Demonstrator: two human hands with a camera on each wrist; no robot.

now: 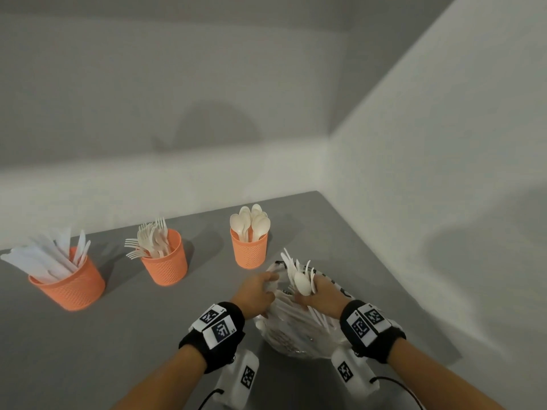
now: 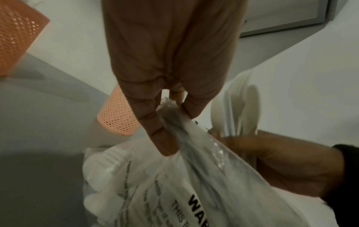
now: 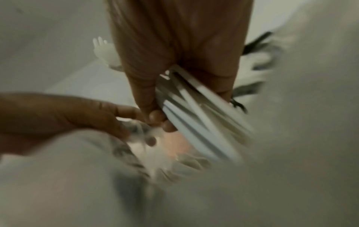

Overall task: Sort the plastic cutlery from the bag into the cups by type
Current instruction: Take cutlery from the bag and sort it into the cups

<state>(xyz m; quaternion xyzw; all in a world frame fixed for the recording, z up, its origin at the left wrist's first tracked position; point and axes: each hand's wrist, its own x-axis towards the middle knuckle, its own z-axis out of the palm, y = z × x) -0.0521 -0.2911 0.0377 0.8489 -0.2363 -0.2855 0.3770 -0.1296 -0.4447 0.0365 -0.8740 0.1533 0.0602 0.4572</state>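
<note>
A clear plastic bag (image 1: 296, 329) of white cutlery lies on the grey table in front of me. My left hand (image 1: 258, 288) pinches the bag's rim (image 2: 172, 121) between thumb and fingers. My right hand (image 1: 321, 292) grips a mixed bundle of cutlery (image 1: 300, 275) by the handles (image 3: 198, 107), its spoon and fork heads sticking up above the bag mouth. Three orange mesh cups stand behind: the knife cup (image 1: 69, 287) at left, the fork cup (image 1: 165, 260) in the middle, the spoon cup (image 1: 249, 247) nearest the bag.
White walls close off the table (image 1: 133, 335) at the back and the right, meeting in a corner behind the spoon cup. Bare grey tabletop lies between the cups and my forearms.
</note>
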